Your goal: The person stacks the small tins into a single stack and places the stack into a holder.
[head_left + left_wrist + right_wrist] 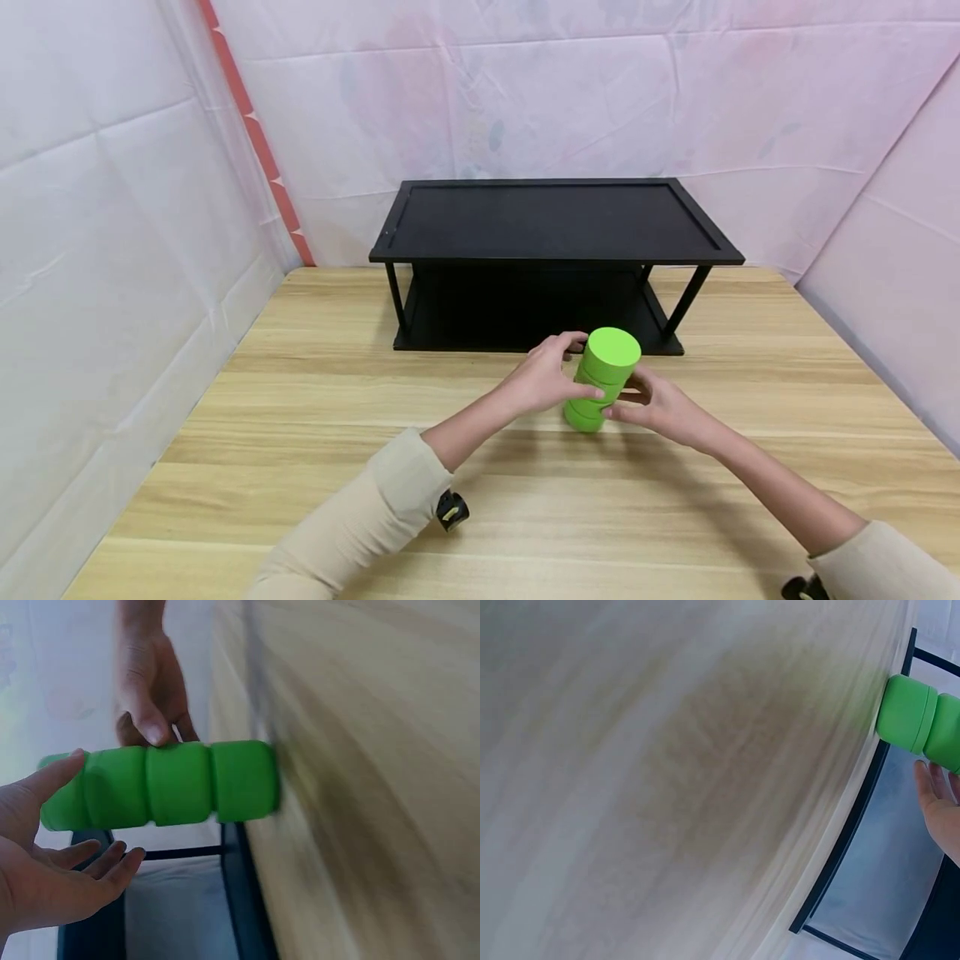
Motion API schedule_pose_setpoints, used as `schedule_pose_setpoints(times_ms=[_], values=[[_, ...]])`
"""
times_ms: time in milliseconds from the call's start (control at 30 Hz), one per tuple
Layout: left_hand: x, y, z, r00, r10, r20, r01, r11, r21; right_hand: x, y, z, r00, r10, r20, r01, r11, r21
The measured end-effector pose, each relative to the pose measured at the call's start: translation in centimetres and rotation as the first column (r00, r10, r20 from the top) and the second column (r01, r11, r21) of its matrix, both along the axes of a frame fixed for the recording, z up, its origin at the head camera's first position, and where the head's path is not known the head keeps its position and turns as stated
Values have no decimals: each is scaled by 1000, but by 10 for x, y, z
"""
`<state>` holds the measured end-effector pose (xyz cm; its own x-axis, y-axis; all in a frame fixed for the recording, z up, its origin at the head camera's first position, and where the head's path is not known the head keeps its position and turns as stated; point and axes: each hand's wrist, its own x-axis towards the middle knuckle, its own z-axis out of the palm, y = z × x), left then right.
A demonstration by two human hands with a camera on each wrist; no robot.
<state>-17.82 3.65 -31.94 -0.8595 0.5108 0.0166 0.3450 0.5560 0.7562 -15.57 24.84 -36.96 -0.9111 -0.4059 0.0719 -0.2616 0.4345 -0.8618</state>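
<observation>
A bright green grooved cylinder point(611, 348) stands on its end on the wooden table, in front of a black two-tier rack. My left hand point(543, 379) is at its left side; the thumb lies across the cylinder, while the other fingers are spread apart from it in the left wrist view. From the right, my right hand point(667, 408) holds the cylinder lower down, with the thumb on the near side and the fingers partly hidden behind. In the right wrist view, only the right hand's fingertips point(930, 780) and the cylinder's lower end show.
The black rack point(540, 221) has a flat top shelf and a lower shelf on thin posts. Wood-grain table point(315, 433) surrounds it in front and at both sides. Pale cloth walls point(562, 92) close in the back and sides. A red strip point(258, 137) runs down the left corner.
</observation>
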Motion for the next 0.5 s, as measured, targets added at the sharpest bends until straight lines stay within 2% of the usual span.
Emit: schedule_pose_setpoints(times_ms=[167,300,500], values=[[-1,-4,-16,1000,7,18,-6,997,-78,-1,0,-4,999,34,-34,-34,999,4],[-1,-5,-31,998,1,55,5,994,-105,-1,-1,-9,998,35,-50,-34,999,32],[-3,-6,-49,998,-55,42,60,990,-127,-1,-2,-14,999,18,-50,-13,995,97]])
